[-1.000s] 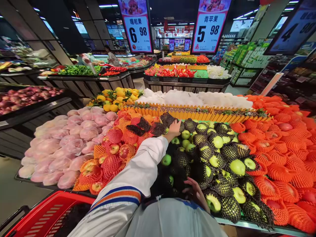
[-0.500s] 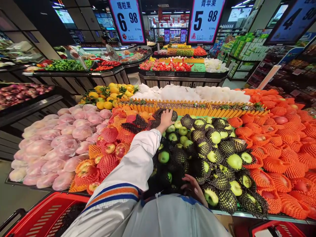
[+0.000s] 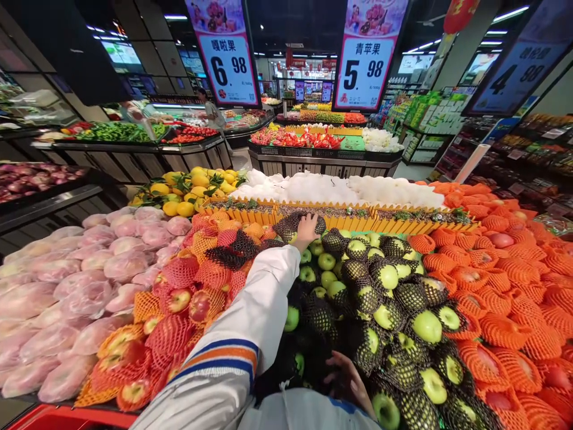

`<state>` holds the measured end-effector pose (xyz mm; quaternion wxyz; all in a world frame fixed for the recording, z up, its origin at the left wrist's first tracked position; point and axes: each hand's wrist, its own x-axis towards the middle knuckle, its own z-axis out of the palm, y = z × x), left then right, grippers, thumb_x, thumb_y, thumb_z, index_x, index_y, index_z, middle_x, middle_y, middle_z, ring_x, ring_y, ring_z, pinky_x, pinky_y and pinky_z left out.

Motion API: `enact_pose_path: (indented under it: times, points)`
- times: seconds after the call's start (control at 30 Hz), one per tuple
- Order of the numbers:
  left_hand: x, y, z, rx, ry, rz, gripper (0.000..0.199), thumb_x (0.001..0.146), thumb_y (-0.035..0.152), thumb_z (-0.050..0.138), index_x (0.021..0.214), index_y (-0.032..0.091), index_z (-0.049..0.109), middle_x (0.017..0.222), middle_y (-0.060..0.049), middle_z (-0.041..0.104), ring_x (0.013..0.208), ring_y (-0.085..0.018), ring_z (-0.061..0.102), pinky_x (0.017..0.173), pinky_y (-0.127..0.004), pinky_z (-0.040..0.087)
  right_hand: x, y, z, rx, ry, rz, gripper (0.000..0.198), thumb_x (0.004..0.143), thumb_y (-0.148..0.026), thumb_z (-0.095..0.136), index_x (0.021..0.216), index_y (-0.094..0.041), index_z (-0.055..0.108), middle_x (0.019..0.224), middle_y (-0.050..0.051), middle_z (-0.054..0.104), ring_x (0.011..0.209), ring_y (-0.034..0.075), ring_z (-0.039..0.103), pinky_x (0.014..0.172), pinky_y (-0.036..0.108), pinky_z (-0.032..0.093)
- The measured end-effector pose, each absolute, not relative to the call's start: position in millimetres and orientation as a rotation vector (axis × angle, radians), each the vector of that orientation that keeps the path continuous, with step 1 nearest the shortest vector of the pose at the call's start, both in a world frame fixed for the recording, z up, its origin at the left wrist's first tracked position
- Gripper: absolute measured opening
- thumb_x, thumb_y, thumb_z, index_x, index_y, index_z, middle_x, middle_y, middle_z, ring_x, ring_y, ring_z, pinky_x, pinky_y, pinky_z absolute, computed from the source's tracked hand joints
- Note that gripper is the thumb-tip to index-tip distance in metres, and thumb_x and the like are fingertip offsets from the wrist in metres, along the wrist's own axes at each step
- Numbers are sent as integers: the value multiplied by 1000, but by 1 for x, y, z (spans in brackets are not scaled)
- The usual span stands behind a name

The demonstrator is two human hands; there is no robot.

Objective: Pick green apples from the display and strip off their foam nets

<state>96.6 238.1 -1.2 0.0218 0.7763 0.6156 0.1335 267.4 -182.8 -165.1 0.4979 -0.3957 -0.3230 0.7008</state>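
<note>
My left hand (image 3: 307,230) reaches to the far edge of the green apples, its fingers curled over a fruit in a black foam net (image 3: 319,226). The hand covers part of this fruit, and its own colour does not show. Another dark net bundle (image 3: 285,227) lies just left of the hand. Close to my body, my right hand (image 3: 348,377) hovers in shadow at the near side of the pile, fingers slightly bent and apart, holding nothing visible. Green apples (image 3: 427,326), many in black nets, lie around and to the right of both hands.
Red apples in pink and orange nets (image 3: 174,300) lie left, beside plastic-wrapped pink fruit (image 3: 107,263). Orange-netted fruit (image 3: 519,286) fills the right. A yellow picket divider (image 3: 326,216) runs behind my left hand, with white-wrapped fruit (image 3: 308,188) beyond. Price screens (image 3: 367,71) hang above.
The view has tilted up and moved closer, so the display sits lower and more of the price screens shows. My left hand stays on the netted fruit; my right hand remains near my body.
</note>
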Motion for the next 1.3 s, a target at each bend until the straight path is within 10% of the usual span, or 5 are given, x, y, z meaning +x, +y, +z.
enact_pose_path:
  times: [0.57, 0.83, 0.97, 1.3]
  points:
    - [115, 269, -23, 2080, 1951, 173, 118, 65, 42, 84, 156, 9, 17, 150, -29, 40, 137, -35, 48, 103, -37, 45, 258, -167, -168, -1100, -785, 1740, 73, 49, -91, 57, 113, -57, 64, 110, 6, 63, 83, 34, 67, 60, 54, 54]
    - [85, 226, 22, 2216, 1909, 310, 56, 91, 41, 54, 141, 18, 46, 147, -17, 49, 135, -32, 47, 108, -39, 41, 257, -169, -130, -991, -871, 1727, 59, 72, -78, 57, 123, -50, 64, 116, 7, 63, 87, 30, 65, 63, 46, 53]
    - [49, 194, 34, 2268, 2092, 326, 57, 87, 30, 64, 140, 17, 47, 154, -21, 39, 143, -38, 35, 115, -48, 32, 254, -175, -112, -957, -923, 1734, 60, 73, -73, 63, 124, -42, 66, 116, 7, 64, 87, 30, 66, 73, 46, 52]
    - [-16, 131, 55, 2070, 2143, 231, 32, 92, 23, 52, 120, 12, 63, 121, -22, 69, 113, -33, 66, 93, -40, 52, 254, -195, -75, -930, -996, 1686, 65, 76, -69, 64, 128, -29, 64, 118, 10, 65, 90, 29, 65, 83, 45, 50]
